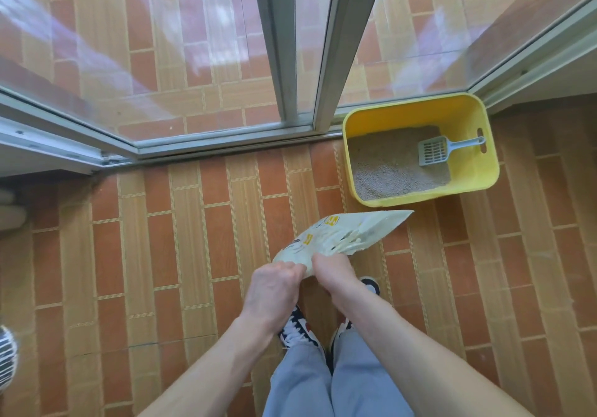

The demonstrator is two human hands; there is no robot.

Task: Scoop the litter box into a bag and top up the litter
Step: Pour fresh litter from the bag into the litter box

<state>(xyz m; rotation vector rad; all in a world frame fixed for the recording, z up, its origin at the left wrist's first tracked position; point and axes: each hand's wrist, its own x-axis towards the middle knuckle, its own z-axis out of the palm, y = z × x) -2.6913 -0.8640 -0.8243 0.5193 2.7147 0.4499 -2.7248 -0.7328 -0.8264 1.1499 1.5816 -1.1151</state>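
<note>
Yellow litter box (470,187) near glass door (193,61), scoop (434,153) inside; both hands (274,282) (332,269) grip bag (349,234).

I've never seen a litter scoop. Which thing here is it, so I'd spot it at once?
Find the yellow box on the tiled floor by the window. The scoop lies inside on the grey litter, pale blue with a slotted head, its handle toward the box's right wall.

I hold the bag (342,235) in front of me; the box (420,194) stands far right, the scoop (434,153) in it.
</note>
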